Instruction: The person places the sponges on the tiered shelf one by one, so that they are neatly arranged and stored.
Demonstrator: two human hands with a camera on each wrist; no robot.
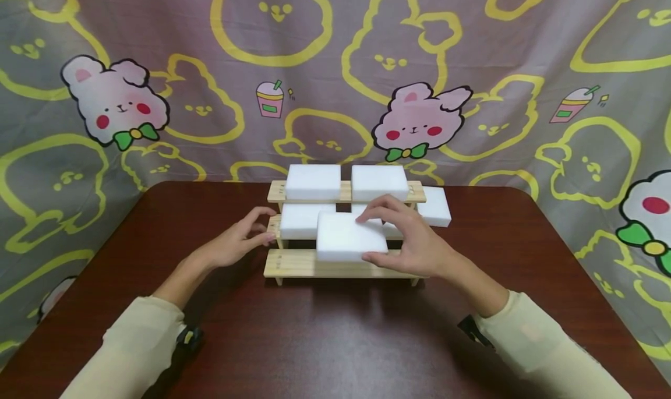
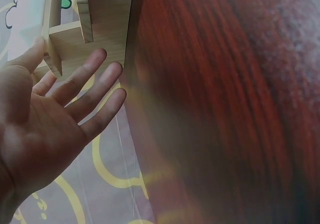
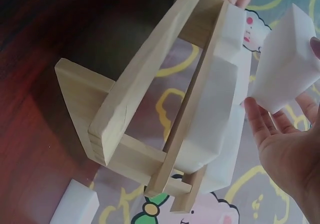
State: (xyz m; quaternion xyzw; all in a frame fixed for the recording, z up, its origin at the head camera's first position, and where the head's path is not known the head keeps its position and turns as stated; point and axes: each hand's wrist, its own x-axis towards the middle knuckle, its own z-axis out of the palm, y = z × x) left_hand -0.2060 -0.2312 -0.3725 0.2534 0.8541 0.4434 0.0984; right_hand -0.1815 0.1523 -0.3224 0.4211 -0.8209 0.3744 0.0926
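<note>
A white foam block point(image 1: 346, 236) is in my right hand point(image 1: 419, 242), which grips it by its right side. The block is in front of a three-tier wooden stand point(image 1: 293, 265) and overlaps its lower two tiers in the head view. My left hand point(image 1: 236, 242) holds the left end of the middle tier between thumb and index finger, its other fingers spread in the left wrist view. Two white blocks, one on the left point(image 1: 313, 180) and one on the right point(image 1: 378, 182), lie on the top tier. Two more are on the middle tier, partly hidden by the held block.
Behind the stand's right end, another white block point(image 1: 436, 207) lies on the dark reddish-brown table point(image 1: 341, 341). A curtain point(image 1: 314, 49) printed with cartoon animals hangs around the back and sides of the table.
</note>
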